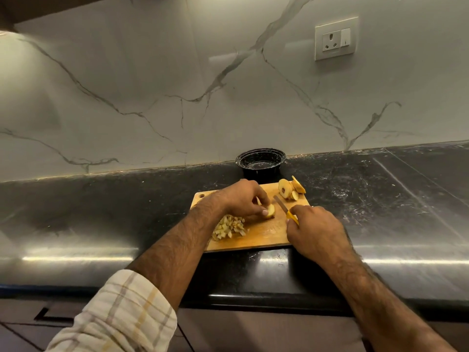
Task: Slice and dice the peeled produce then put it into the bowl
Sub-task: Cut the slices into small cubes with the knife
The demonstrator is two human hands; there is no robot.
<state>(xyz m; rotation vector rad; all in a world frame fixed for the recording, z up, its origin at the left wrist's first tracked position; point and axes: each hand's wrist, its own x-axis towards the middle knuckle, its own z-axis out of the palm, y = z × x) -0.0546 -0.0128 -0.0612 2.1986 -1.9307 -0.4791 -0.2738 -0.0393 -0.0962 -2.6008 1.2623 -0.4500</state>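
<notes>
A wooden cutting board [264, 237] lies on the dark counter. My left hand [243, 199] pinches a pale yellow slice of peeled produce [270, 211] on the board's middle. My right hand [314, 229] grips a yellow-handled knife [285, 208], its blade pointing up-left, just right of that slice and apart from it. A heap of diced pieces [228, 227] sits at the board's left, partly hidden by my left forearm. Several round slices [290, 190] lean together at the board's far right corner. A black bowl [261, 162] stands behind the board against the wall.
The dark polished counter [393, 199] stretches left and right of the board, with its front edge near my forearms. A marble backsplash rises behind, carrying a wall socket [335, 38] at the upper right. Drawer fronts show below the counter edge.
</notes>
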